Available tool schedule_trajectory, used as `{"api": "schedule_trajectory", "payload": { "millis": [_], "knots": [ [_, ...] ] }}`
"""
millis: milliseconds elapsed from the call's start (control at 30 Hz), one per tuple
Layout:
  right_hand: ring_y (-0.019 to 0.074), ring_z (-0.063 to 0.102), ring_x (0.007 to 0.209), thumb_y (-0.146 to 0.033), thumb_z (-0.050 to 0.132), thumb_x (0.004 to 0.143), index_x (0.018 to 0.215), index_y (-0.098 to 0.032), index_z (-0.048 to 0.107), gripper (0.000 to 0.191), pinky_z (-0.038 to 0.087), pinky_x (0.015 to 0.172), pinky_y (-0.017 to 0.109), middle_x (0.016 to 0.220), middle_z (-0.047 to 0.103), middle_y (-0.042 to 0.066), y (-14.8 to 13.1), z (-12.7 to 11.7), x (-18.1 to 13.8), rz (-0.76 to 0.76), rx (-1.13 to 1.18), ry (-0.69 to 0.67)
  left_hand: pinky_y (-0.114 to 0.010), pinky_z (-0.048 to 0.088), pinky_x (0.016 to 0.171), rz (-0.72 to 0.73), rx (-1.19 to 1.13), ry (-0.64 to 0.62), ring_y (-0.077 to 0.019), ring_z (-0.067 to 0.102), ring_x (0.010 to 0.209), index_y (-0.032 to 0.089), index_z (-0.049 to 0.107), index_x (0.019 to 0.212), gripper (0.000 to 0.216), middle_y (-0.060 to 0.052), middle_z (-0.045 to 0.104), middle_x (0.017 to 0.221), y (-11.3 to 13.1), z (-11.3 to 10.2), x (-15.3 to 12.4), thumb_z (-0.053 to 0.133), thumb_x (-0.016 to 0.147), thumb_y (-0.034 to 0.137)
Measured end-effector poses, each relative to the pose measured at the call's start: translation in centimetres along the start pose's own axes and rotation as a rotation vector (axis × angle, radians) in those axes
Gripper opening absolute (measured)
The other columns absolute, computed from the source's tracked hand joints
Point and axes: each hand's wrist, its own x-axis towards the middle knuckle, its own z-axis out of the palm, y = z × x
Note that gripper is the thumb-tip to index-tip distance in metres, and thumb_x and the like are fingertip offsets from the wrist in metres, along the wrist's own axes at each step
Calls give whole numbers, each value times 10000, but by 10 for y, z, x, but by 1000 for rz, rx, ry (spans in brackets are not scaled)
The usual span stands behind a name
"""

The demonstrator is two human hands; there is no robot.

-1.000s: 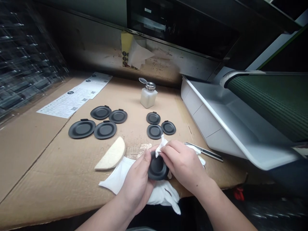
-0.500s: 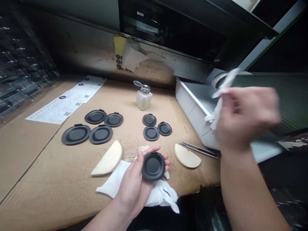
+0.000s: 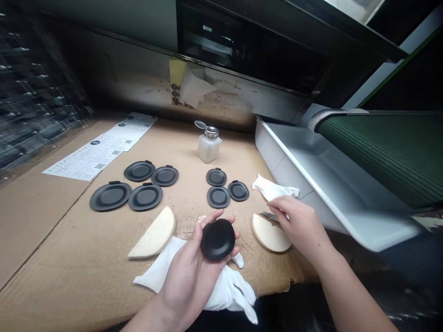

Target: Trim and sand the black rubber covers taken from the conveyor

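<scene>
From where I stand, one black dish (image 3: 218, 240) sits in the person's left hand (image 3: 188, 274), that grip loosely closed, thumb at its edge. The right hand (image 3: 301, 226) is over the knife (image 3: 267, 215), fingers bunched; I can't tell whether its grip has anything. Seven other dishes (image 3: 145, 197) lie on the surface (image 3: 69, 258), four left, three right. I'd judge the held one unfinished; whether those seven are done doesn't show.
</scene>
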Motion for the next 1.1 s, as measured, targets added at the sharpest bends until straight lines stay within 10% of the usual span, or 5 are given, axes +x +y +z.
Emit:
{"api": "schedule_trajectory", "payload": {
  "millis": [300, 533, 767, 1100],
  "knots": [
    [172, 604, 897, -303, 456, 854, 892, -213, 595, 170, 464, 784, 281, 990, 636, 19, 31, 30, -36, 69, -12, 65, -421, 354, 967, -26, -102, 5, -288, 578, 1038, 126, 538, 1081, 299, -190, 642, 1027, 2, -1, -2, 439, 865, 307],
    [165, 626, 750, -305, 443, 883, 997, -181, 545, 197, 481, 686, 249, 851, 649, 53, -24, 7, -38, -4, 51, 521, -411, 404, 873, 22, -114, -26, -264, 602, 955, 205, 542, 1027, 269, -126, 641, 1001, -1, 0, -1, 403, 880, 383],
    [170, 582, 986, -195, 460, 865, 1095, -177, 572, 257, 480, 832, 257, 1090, 594, 83, -105, 18, -37, -158, 285, 333, -348, 408, 913, 9, -212, 28, -217, 531, 1090, 162, 532, 1159, 322, -121, 607, 1129, 0, 0, -1, 411, 893, 296],
    [174, 595, 999, -162, 478, 852, 1130, -183, 593, 302, 482, 864, 277, 1158, 598, 60, -116, 37, -42, -121, 262, 334, -377, 391, 972, 36, -271, 29, -217, 517, 1118, 168, 609, 1060, 275, -77, 649, 1054, 1, -4, 4, 403, 895, 245]
  ]
}}
